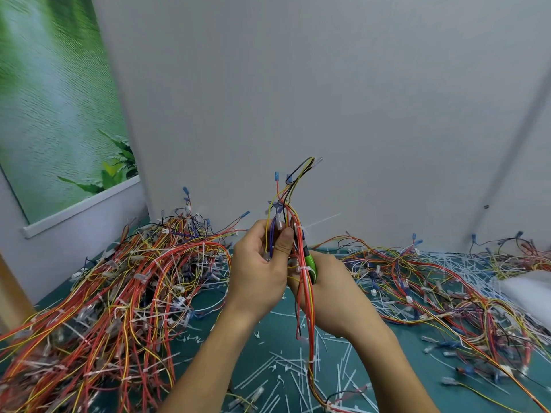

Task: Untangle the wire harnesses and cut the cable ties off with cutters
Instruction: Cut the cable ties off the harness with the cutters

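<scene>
Item held: one harness (298, 210), raised over the counter's (269, 324) middle. My left hand (256, 269) had its grip curled round the wires, and my right hand (337, 296) was clasped round the green cutters (310, 262).
Done: cut ties (286, 380) littered the near edge.
Outstanding, I judged: the tied pile (119, 293) at the left edge.

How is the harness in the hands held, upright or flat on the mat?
Upright: the left hand grips the harness, ends pointing up, tail hanging down.
</scene>
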Motion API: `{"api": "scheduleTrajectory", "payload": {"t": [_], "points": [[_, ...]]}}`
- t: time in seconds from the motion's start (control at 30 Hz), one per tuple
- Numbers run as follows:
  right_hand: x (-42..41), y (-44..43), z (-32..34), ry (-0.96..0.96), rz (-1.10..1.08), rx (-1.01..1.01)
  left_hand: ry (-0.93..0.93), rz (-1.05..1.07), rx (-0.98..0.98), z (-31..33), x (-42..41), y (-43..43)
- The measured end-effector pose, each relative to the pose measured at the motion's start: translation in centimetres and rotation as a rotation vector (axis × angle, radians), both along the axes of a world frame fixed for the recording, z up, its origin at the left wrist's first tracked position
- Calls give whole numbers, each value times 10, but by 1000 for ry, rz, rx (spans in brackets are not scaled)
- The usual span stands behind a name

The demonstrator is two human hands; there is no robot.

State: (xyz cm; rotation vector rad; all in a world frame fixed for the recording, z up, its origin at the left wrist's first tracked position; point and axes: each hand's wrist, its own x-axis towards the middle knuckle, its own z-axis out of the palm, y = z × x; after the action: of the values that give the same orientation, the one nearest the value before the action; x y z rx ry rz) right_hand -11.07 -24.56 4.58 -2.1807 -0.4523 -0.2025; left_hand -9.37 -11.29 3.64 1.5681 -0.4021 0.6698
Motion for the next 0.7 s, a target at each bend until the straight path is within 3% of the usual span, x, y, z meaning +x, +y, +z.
{"api": "scheduleTrajectory", "payload": {"t": [0.7], "points": [[3, -2, -2, 0, -38, 4, -4, 5, 0, -2, 0, -1]]}}
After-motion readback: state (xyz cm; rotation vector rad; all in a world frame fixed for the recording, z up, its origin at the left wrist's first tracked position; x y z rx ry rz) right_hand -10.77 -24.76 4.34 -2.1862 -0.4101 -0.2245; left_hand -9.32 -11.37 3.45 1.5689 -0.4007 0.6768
